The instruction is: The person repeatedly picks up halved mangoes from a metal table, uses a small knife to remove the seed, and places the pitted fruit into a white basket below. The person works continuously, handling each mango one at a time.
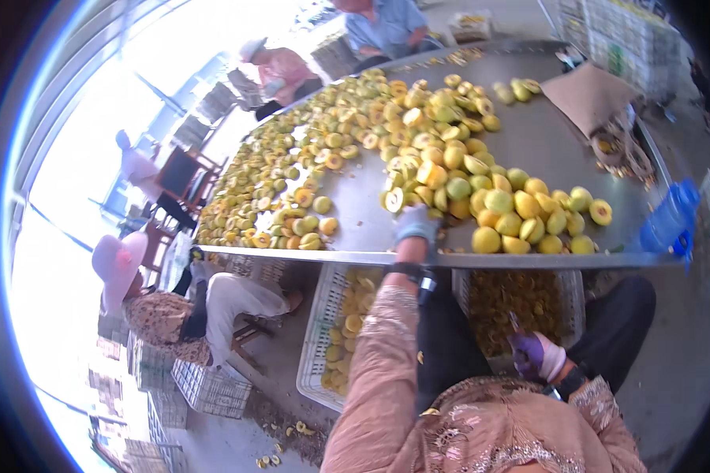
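Whole and halved yellow-green fruit, like peaches (497, 201), lies heaped on a metal table (355, 205). My left hand (416, 225), in a pale glove, reaches over the table's near edge to the heap. A cut half (394, 199) is just beyond its fingers, which are too blurred to show a grip. Above my lap, my right hand (538, 356) wears a purple glove and is closed round a small thin tool (514, 320). Only the tool's tip shows, so its kind is unclear.
Below the edge stand a white crate of fruit halves (312, 347) and a crate of brown pits or scraps (521, 303). A blue bottle (670, 217) and a brown cloth bag (592, 98) sit on the right. A co-worker in a pale hat (118, 268) sits at left.
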Demonstrator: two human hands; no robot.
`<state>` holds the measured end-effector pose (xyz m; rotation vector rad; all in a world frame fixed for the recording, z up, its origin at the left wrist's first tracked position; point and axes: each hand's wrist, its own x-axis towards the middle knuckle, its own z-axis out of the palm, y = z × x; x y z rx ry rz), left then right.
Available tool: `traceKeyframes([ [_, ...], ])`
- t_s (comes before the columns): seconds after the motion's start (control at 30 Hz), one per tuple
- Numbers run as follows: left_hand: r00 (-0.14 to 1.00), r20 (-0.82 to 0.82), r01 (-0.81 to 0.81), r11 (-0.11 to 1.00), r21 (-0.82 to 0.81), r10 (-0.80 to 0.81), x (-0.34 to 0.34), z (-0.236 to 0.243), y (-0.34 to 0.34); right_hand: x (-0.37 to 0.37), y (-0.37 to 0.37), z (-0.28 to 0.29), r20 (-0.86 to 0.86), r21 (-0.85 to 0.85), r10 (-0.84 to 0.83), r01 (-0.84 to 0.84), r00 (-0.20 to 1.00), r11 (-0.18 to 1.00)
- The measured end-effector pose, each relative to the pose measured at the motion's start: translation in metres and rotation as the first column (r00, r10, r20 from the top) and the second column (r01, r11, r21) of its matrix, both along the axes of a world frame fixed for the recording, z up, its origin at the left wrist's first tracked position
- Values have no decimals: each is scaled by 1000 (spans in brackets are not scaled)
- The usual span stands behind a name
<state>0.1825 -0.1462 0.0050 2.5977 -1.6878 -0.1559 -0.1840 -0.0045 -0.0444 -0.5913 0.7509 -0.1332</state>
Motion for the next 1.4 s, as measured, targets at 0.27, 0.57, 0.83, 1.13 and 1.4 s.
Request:
traceKeyframes([
  [0.27,962,-271,-177,834,-523,35,-17,30,74,9,-1,-12,-18,109,-98,99,995,989],
  [0.57,980,-50,-200,922,-331,194,74,59,168,9,-3,0,-136,5,-45,46,990,999],
  [0.83,988,-87,-107,978,181,125,101,12,13,5,-8,-5,-184,-61,-97,87,978,994],
  [1.13,544,-836,-424,884,-197,74,49,19,47,19,-12,-43,-131,-365,-46,-5,990,931],
  [1.4,-278,-726,-800,570,-187,-629,-25,61,113,17,-13,-4,-12,-461,-20,12,1000,887],
])
